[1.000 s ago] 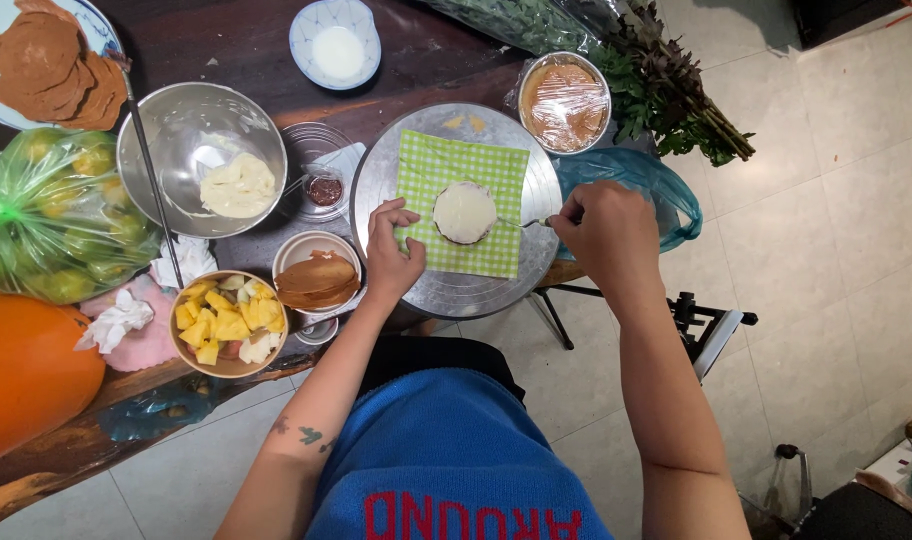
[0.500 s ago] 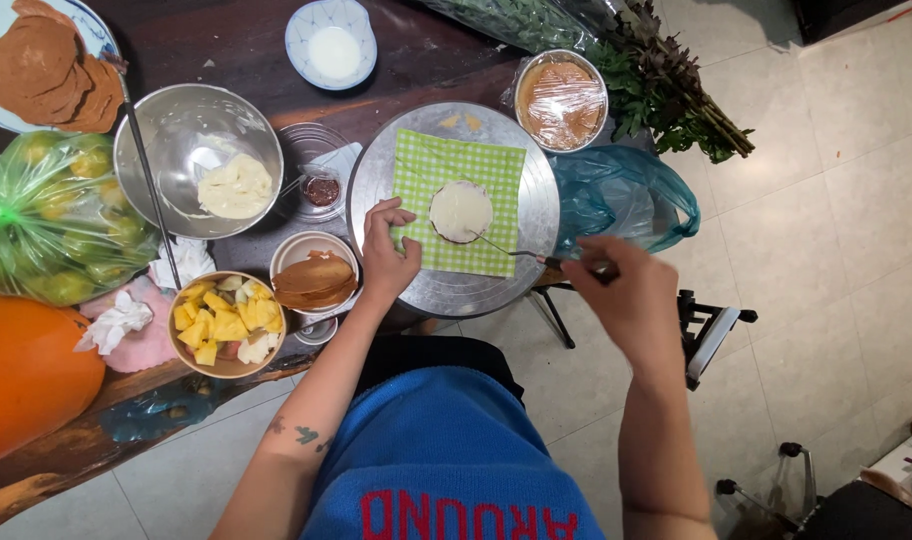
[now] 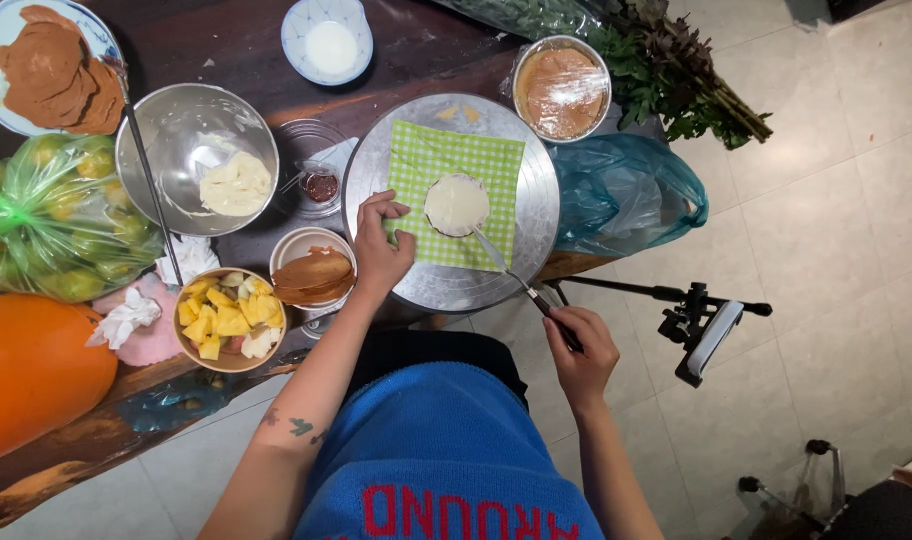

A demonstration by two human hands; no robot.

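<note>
Bowls [image 3: 314,270] and a covered tub [image 3: 561,88] are crowding the tray [image 3: 536,215], leaving its near rim lying open.

Brushed metal turntable [image 3: 536,215], checked cloth [image 3: 446,160]

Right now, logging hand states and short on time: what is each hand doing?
Left hand: fingers curled, pressing the green cloth on the turntable, holding nothing.
Right hand: closed on a spatula handle.

left hand [image 3: 381,250] on green checked cloth [image 3: 454,192], right hand [image 3: 579,352] gripping spatula [image 3: 511,275] under cream-topped round [image 3: 457,204]
</note>
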